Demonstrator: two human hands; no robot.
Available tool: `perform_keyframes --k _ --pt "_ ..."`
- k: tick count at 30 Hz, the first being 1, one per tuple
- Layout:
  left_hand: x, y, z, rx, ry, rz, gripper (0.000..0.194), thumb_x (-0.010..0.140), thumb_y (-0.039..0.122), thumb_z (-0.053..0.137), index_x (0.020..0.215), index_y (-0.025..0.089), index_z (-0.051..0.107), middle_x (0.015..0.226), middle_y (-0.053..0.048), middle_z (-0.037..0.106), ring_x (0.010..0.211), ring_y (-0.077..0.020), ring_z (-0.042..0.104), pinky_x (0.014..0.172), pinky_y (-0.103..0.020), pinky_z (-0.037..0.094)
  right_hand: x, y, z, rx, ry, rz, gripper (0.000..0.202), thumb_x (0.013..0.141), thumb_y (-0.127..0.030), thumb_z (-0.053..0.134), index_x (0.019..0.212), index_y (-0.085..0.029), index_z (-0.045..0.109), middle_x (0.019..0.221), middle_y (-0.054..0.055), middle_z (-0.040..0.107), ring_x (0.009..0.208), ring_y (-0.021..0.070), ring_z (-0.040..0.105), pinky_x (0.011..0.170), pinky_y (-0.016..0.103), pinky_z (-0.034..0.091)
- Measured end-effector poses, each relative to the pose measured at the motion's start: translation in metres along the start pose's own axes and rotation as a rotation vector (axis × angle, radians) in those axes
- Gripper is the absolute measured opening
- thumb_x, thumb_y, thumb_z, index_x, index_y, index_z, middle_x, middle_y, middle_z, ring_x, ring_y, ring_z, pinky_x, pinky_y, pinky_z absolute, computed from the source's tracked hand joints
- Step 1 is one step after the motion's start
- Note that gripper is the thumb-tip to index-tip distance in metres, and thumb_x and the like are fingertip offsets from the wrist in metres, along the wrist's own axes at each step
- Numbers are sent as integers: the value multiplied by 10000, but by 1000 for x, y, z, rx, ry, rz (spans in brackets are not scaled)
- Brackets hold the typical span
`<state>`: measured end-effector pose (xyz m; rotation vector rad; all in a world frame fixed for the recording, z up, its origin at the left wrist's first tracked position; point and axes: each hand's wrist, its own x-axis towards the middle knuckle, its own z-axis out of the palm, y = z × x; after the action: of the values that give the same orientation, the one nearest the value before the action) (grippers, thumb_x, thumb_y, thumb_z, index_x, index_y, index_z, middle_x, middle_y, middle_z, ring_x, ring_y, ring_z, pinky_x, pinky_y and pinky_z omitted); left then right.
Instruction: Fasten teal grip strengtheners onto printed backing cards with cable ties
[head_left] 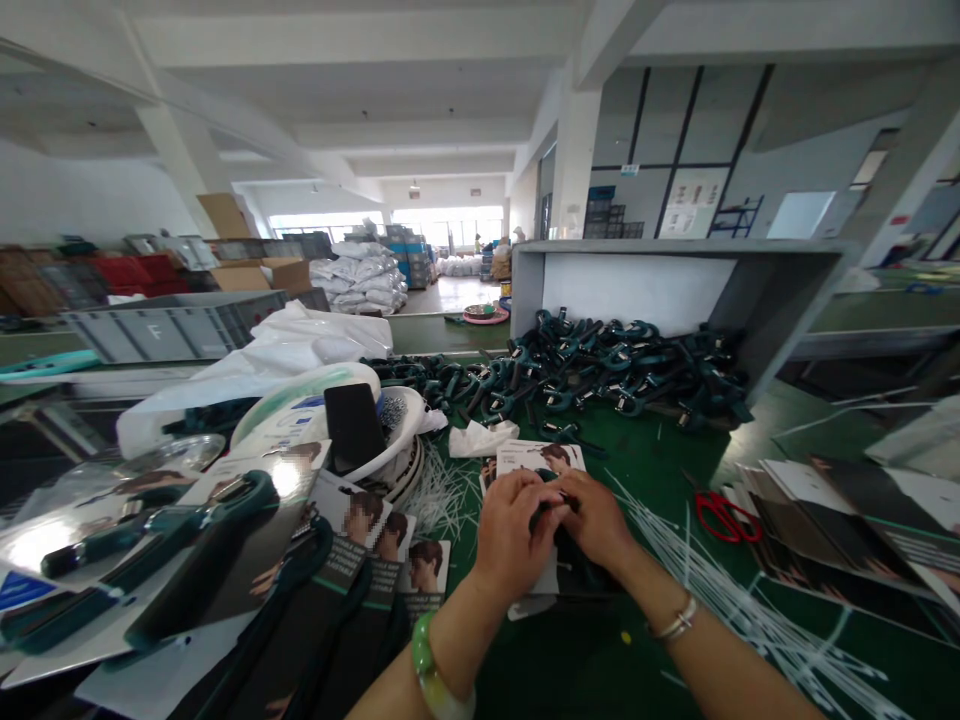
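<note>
My left hand (516, 525) and my right hand (596, 520) meet over a printed backing card (536, 458) on the green table. Both hands have their fingers bent and pressed together around a dark hand grip strengthener (577, 560) lying on that card. Most of the strengthener is hidden beneath my fingers, so the exact point of contact is hard to see. To the left lies a pile of cards with dark green strengtheners (202, 540) on them. White cable ties (720, 570) are spread to the right of my right forearm.
Loose strengtheners (607, 365) spill from a tipped grey crate (795, 320) at the back. Red-handled scissors (726, 516) lie beside stacked cards (840, 540) on the right. A black phone (354, 428) rests on a white basket (409, 425); more cable ties (442, 495) lie near it.
</note>
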<state>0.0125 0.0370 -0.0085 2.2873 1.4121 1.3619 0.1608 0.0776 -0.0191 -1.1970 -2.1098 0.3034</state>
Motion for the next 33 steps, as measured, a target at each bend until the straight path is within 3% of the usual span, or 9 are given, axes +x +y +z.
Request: perform_keyframes --k 4,9,12,17,24,29,33 --pt "-8 -1 0 70 -157 -221 201 764 211 539 944 241 623 1044 -39 609 993 -220 516 886 -370 412 -10 -2 -2 -35 131 -69 231 866 -289 435 791 -190 629 876 84 646 919 204 574 811 331 435" --pt "-9 0 6 114 -141 -330 188 775 204 525 923 261 626 1028 -18 625 991 -227 514 862 -366 415 -20 -21 -14 -283 -115 -188 225 845 -162 395 826 -175 619 851 75 617 812 172 550 722 272 421" --pt "-4 -3 6 114 -160 -355 144 796 279 526 874 263 647 992 -20 634 959 -227 527 828 -357 422 -20 -28 -19 -394 -245 -232 209 813 -130 416 807 -172 620 813 72 609 759 160 542 656 248 412" --pt "8 -10 6 131 -240 -474 150 723 418 608 791 297 666 947 -9 627 904 -236 561 732 -338 440 -24 -21 -17 -305 -116 -208 260 856 -167 366 817 -190 622 852 68 607 788 152 546 689 249 420" --pt "17 -4 12 253 -243 -420 146 749 344 573 851 273 648 968 -24 613 879 -224 575 713 -322 444 -22 -13 -19 -261 -189 -312 244 844 -148 379 810 -177 619 832 71 615 809 155 550 718 254 414" --pt "22 0 14 259 -274 -379 130 760 299 556 845 278 652 985 -22 624 893 -236 577 721 -345 440 -16 -17 -30 -419 -332 -362 217 835 -155 394 807 -177 608 852 68 610 775 161 547 649 255 400" --pt "17 6 7 264 -182 -317 145 776 347 565 867 274 651 995 -32 624 944 -256 553 790 -398 417 -22 -20 -38 -480 -272 -274 225 822 -164 414 912 -188 619 903 77 597 794 172 544 646 264 406"
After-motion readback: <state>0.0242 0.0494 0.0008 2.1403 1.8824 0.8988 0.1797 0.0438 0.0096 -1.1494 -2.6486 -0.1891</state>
